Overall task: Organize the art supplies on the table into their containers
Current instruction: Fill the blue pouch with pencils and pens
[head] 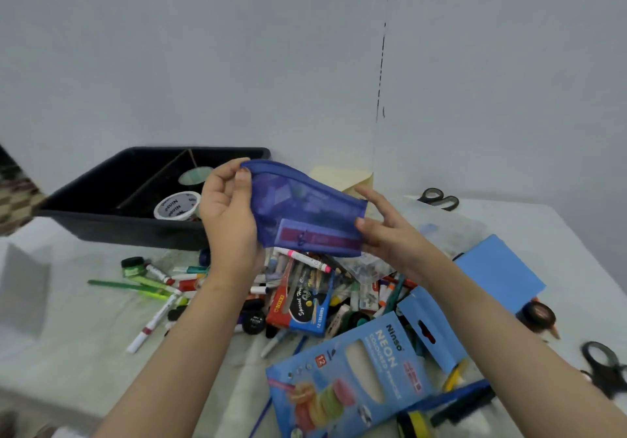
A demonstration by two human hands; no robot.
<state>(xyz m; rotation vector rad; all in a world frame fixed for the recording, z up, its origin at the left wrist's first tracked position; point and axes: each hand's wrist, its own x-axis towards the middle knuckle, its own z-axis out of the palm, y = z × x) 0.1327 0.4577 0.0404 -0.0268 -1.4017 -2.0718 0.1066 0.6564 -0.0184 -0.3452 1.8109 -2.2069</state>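
Observation:
I hold a see-through blue mesh zip pouch [305, 210] in the air above the table, with small items visible inside it. My left hand [227, 213] grips its left end, thumb on the zipper edge. My right hand [383, 230] pinches its right end. Below lies a heap of markers, paint tubes and pens [305, 288]. A red and blue colour-pencil box [302, 302] sits in the heap. A blue Ninso neon pencil box [356, 380] lies open at the front.
A black bin [112, 200] with tape rolls [176, 205] stands at the back left. Scissors [439, 198] lie at the back right, another pair [604, 366] at the right edge. Blue paper [498, 271] and a dark tape roll [537, 315] lie right. Loose markers [149, 288] spread left.

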